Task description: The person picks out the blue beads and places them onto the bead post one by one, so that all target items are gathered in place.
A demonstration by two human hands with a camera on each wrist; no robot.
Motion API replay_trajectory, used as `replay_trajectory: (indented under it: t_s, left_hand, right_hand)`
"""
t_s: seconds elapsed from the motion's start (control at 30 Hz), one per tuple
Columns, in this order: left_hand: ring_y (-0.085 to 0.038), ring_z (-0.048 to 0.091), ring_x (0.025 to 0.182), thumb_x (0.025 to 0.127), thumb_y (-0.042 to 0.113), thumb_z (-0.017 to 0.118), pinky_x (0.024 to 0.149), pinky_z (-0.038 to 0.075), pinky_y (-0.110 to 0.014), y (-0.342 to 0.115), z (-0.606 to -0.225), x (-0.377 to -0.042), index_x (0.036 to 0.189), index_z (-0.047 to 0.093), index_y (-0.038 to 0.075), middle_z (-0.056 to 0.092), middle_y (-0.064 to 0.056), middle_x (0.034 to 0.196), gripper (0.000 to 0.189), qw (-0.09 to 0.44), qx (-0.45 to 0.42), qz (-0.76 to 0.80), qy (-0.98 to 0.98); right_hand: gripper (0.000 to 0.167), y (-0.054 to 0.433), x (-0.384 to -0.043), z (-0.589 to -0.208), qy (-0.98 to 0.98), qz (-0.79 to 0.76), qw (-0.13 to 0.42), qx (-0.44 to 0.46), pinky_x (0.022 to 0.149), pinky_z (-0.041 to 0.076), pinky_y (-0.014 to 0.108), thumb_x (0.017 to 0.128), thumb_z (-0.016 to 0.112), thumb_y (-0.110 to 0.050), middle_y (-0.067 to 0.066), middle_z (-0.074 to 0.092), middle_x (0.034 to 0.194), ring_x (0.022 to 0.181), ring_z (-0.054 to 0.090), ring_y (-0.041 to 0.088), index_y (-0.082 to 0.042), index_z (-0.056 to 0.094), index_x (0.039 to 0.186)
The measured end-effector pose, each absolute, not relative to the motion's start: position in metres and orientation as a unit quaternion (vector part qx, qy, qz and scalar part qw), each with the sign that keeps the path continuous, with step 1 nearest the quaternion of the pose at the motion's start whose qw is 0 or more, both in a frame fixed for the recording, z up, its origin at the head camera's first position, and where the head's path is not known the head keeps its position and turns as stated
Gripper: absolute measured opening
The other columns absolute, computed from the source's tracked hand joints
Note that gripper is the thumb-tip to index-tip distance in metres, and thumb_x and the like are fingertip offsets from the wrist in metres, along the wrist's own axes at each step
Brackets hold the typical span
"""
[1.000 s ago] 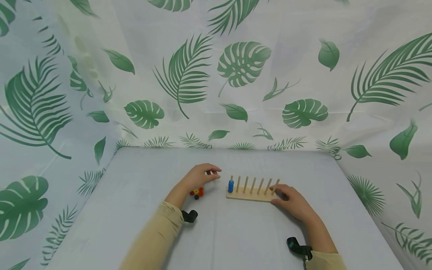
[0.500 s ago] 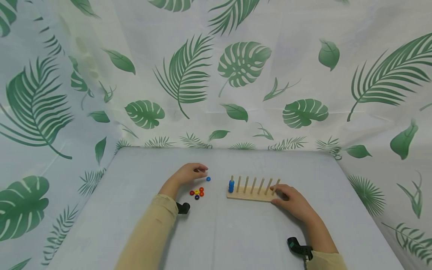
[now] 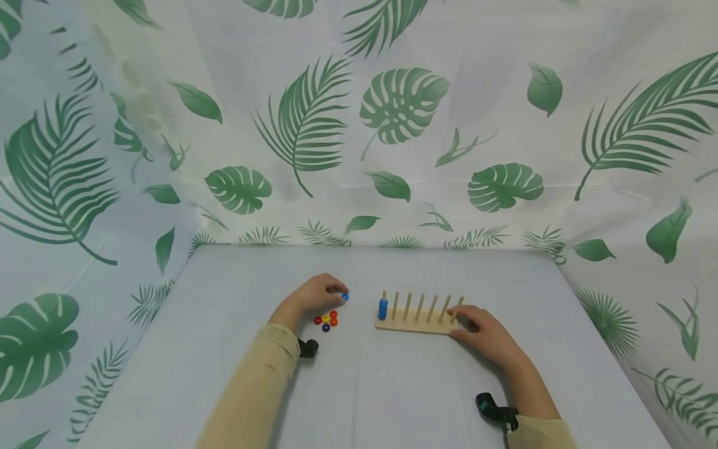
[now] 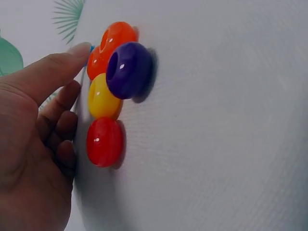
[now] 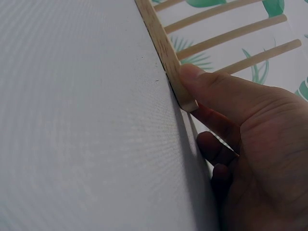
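My left hand pinches a blue bead at the table, beyond the loose beads. In the left wrist view the thumb hides nearly all of that bead. My right hand grips the right end of a wooden pegboard, thumb on the front edge of its base. Several upright pegs stand on the board. Blue beads are stacked on the leftmost peg, and the other pegs are bare.
Between the left forearm and the board lie a red bead, a yellow bead, a dark purple bead and two orange beads. Leaf-printed cloth hangs behind the white table.
The left hand has drawn back left from near the pegboard, then closed its fingertips on the blue bead. The right hand has stayed at the board's end.
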State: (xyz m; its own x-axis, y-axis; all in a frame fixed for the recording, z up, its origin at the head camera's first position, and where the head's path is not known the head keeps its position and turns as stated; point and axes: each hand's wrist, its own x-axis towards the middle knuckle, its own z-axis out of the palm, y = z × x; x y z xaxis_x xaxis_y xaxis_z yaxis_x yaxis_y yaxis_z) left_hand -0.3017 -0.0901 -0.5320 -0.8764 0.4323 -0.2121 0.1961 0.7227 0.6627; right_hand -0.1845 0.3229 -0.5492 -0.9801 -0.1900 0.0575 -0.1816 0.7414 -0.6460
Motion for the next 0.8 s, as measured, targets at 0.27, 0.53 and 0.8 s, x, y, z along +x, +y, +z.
replay_trajectory:
  t_s: [0.27, 0.53, 0.8]
  left_hand:
    - [-0.017, 0.055, 0.104, 0.089, 0.026, 0.074, 0.098, 0.046, -0.04, -0.0869, -0.5342, -0.3024, 0.107, 0.072, 0.025, 0.06, 0.001, 0.117, 0.019, 0.16, 0.188, 0.313, 0.917]
    - [-0.018, 0.054, 0.104, 0.089, 0.026, 0.074, 0.098, 0.046, -0.039, -0.0859, -0.5351, -0.302, 0.105, 0.072, 0.024, 0.061, 0.0, 0.117, 0.017, 0.152, 0.19, 0.304, 0.921]
    - [-0.018, 0.052, 0.104, 0.089, 0.028, 0.072, 0.097, 0.045, -0.04, -0.0846, -0.5333, -0.3, 0.107, 0.07, 0.025, 0.059, -0.001, 0.121, 0.018, 0.153, 0.192, 0.287, 0.926]
  right_hand:
    - [0.041, 0.3234, -0.1852, -0.5494, 0.935, -0.341, 0.004, -0.1, 0.097, 0.044, 0.055, 0.088, 0.073, -0.037, 0.01, 0.061, 0.133, 0.122, 0.055, 0.034, -0.018, 0.065, 0.124]
    - [0.043, 0.3237, -0.1848, -0.5514, 0.935, -0.343, 0.011, -0.094, 0.099, 0.044, 0.054, 0.088, 0.074, -0.037, 0.009, 0.06, 0.135, 0.123, 0.054, 0.033, -0.019, 0.064, 0.125]
    - [0.042, 0.3239, -0.1849, -0.55, 0.933, -0.346, 0.007, -0.098, 0.1, 0.043, 0.057, 0.088, 0.074, -0.036, 0.012, 0.059, 0.135, 0.125, 0.053, 0.037, -0.018, 0.065, 0.125]
